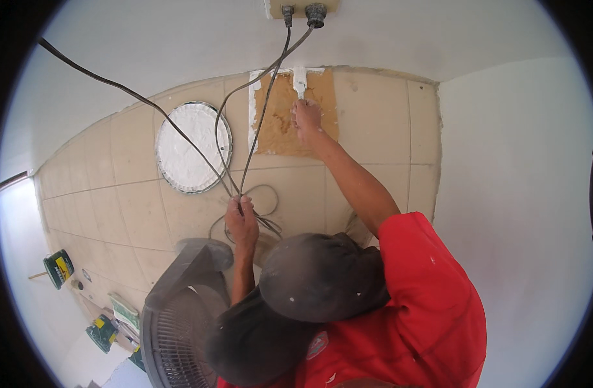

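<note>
My right hand (307, 118) grips a putty knife (299, 81) whose blade is coated white. The blade lies over the far edge of a brown square sheet (277, 119), close to the foot of the wall. White smears run along the sheet's left and far edges. Closer to me, my left hand (243, 221) is closed around several dark electric cables (239, 189). They fan out above the fist, two rising to plugs on the wall. Left of the sheet, a round lid (194, 147) spread with white paste lies on the floor.
Two plugs (316, 14) sit in a wall outlet at the top. A grey fan (180, 330) stands at my lower left, beside my dark-clad knees (322, 278). Green containers (58, 268) are farther left on the tiled floor (374, 129). A white wall (516, 194) rises on the right.
</note>
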The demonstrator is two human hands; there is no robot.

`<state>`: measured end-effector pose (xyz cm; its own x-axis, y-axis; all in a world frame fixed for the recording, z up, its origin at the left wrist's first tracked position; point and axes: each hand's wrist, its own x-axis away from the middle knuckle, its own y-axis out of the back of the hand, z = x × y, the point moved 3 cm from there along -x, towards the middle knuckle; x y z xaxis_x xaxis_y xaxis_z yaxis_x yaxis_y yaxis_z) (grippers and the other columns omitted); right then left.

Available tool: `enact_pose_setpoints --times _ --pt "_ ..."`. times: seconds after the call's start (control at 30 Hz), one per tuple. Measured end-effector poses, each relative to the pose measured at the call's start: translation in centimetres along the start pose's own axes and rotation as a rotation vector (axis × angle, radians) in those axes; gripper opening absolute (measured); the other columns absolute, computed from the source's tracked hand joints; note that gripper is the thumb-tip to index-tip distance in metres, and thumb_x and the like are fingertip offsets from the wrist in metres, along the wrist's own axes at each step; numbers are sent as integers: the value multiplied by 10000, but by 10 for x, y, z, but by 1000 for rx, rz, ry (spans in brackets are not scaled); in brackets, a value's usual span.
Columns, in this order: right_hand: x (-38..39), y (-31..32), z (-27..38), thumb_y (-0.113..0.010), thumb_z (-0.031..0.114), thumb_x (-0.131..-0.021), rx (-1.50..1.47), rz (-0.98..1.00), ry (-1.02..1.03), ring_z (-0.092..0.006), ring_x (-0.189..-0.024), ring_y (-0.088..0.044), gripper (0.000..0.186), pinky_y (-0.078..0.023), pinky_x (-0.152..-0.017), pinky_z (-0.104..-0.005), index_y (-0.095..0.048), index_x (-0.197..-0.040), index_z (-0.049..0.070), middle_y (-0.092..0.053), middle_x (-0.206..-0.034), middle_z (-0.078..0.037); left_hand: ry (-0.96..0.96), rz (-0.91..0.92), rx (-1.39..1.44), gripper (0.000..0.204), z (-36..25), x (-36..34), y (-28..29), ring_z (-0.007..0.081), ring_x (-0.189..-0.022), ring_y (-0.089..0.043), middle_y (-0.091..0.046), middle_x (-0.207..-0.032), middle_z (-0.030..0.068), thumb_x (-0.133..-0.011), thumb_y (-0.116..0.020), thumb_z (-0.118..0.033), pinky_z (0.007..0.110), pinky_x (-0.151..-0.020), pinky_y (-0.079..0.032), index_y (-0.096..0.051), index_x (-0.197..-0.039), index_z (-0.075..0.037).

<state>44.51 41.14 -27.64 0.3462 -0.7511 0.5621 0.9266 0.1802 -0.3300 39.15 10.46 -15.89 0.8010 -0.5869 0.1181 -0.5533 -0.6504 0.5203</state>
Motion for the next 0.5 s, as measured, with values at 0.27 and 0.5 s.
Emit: enact_pose_setpoints --times 0.27,0.5 --pt "0 -13 -1 -512 172 -972 20 -15 2 -77 -430 -361 168 -254 -372 -258 -517 -816 108 -460 -629 20 -18 -19 -4 260 -3 0 1 161 -655 -591 -630 -731 79 -1049 -537 -205 326 -620 -473 -616 -940 17" --pt "9 -38 -8 -508 161 -969 -10 7 -78 -88 -423 -383 194 -257 -360 -281 -509 -783 104 -461 -616 13 -18 -26 3 258 0 0 4 154 -674 -571 -623 -745 74 -1054 -532 -196 320 -629 -457 -618 -939 19"
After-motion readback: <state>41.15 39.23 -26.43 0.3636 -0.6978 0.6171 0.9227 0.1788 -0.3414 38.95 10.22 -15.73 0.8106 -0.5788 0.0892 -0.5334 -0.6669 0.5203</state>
